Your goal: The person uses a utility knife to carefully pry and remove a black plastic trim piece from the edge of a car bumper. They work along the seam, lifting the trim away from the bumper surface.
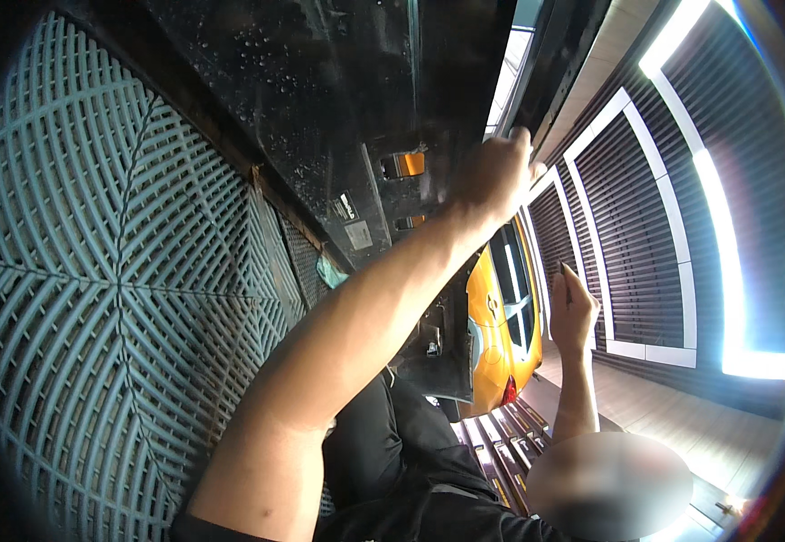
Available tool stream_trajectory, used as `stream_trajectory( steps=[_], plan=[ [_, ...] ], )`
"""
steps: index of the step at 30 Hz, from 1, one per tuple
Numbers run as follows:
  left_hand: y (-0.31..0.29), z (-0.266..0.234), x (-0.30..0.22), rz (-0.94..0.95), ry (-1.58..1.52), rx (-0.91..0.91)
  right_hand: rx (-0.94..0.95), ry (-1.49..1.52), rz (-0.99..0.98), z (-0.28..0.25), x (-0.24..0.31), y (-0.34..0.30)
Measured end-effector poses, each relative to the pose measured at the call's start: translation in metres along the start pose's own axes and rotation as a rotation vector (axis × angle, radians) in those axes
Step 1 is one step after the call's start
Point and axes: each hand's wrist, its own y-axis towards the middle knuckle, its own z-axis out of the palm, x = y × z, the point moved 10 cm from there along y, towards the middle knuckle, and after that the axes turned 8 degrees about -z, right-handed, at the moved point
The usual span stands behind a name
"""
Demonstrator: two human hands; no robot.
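Black and glossy, the broad panel [347, 99] in the head view lies below and to the left of the left hand [496, 176], its surface beaded with clear droplets and streaked with pale marks. A rectangular opening [402, 165] in it, just left of that hand, holds a patch of bright orange. Further down and left are a small grey label [358, 235] and a piece of teal material [329, 271] near the panel's lower edge.

The left hand is curled at the panel's upper right edge, thumb raised; whether it grips the edge I cannot tell. Lower and to its right, the right hand [575, 316] has its fingers pressed together around a slim dark thing [562, 268], too small to identify. Between and below the hands sits a yellow car [487, 307] with a red tail lamp [510, 389]. Well left of both hands spreads grey-green floor grating [121, 280].
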Motion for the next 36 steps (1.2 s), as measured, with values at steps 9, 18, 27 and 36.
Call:
stream_trajectory(
  steps=[9,18,27,36],
  plan=[
    [0.024,-0.003,-0.015,0.11,0.15,0.01,0.086,0.02,0.155,-0.042,-0.02,-0.069],
    [0.025,-0.012,-0.016,0.115,0.234,-0.082,0.08,0.081,0.032,-0.059,0.001,-0.079],
    [0.019,0.004,-0.003,-0.064,0.092,-0.099,0.13,0.232,0.239,-0.063,0.02,-0.07],
    [0.008,0.011,0.008,0.07,-0.07,-0.207,0.181,0.258,0.209,-0.061,0.036,-0.068]
  ],
)
